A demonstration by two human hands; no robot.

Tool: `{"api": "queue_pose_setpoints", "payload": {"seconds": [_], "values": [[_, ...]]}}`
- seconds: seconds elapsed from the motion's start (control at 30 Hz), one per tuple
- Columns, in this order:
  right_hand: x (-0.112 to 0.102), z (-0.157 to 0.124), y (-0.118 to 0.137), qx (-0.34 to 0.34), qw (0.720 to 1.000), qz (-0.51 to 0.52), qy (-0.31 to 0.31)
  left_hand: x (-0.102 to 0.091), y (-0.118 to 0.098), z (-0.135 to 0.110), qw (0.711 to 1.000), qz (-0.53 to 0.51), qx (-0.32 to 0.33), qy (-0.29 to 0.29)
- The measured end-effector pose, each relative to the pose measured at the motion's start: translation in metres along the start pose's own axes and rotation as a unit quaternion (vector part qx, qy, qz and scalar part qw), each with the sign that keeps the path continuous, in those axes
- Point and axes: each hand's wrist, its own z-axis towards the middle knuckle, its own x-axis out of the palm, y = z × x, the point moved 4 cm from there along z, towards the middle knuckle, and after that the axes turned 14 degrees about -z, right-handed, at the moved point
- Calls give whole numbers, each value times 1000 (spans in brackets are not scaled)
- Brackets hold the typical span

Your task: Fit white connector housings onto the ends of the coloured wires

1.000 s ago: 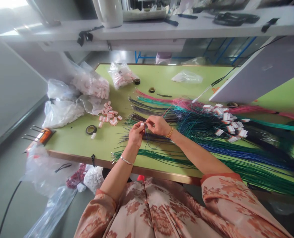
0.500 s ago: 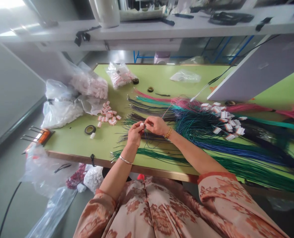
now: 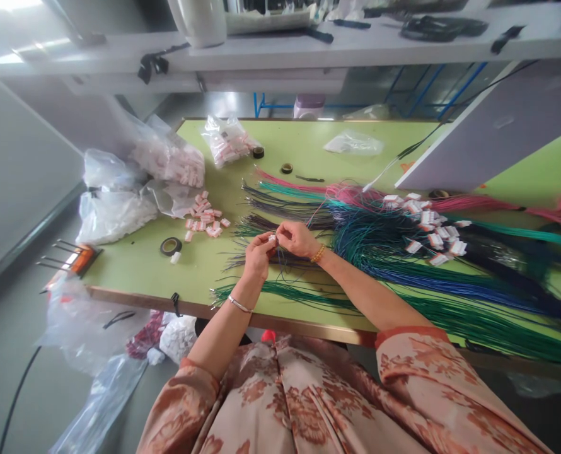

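My left hand (image 3: 258, 253) pinches a small white connector housing (image 3: 271, 239) above the green tabletop. My right hand (image 3: 296, 239) is closed right beside it, fingertips together on a thin wire at the housing; the wire's end is hidden by the fingers. A few wires hang from the housing below my hands. Under and around them lie bundles of dark wires (image 3: 287, 220), with green wires (image 3: 299, 293) nearer the table edge and pink wires (image 3: 285, 177) farther back. Finished-looking white and orange connectors (image 3: 435, 240) are heaped on the wires to the right.
Loose pink and white housings (image 3: 205, 217) lie to the left, near bulging plastic bags (image 3: 115, 214). A black tape roll (image 3: 171, 246) is in front of them. An orange block with metal prongs (image 3: 76, 260) sits at the left corner. A shelf (image 3: 271, 53) spans the back.
Both hands stay together at the white housing with hardly any movement. The whole view has shifted slightly.
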Motion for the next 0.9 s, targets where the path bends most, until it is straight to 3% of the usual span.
{"api": "queue_pose_setpoints", "payload": {"seconds": [0.23, 0.43, 0.53, 0.6, 0.77, 0.9], "values": [[-11, 1, 8, -16, 999, -33, -14, 3, -4, 0, 1000, 0, 20, 5], [-26, 0, 20, -39, 997, -73, -9, 9, -10, 0, 998, -31, 44, 43], [-30, -4, 26, -50, 992, -116, -18, 11, -11, -1, 996, -46, 31, 65], [-36, -7, 25, -40, 995, -90, -28, 11, -10, -1, 996, -59, 2, 67], [-78, -18, 0, -14, 989, 7, -145, 4, -7, -2, 995, -71, -64, 17], [-132, -33, -54, 60, 949, -11, -308, 3, -7, -2, 993, -85, -77, 5]]}}
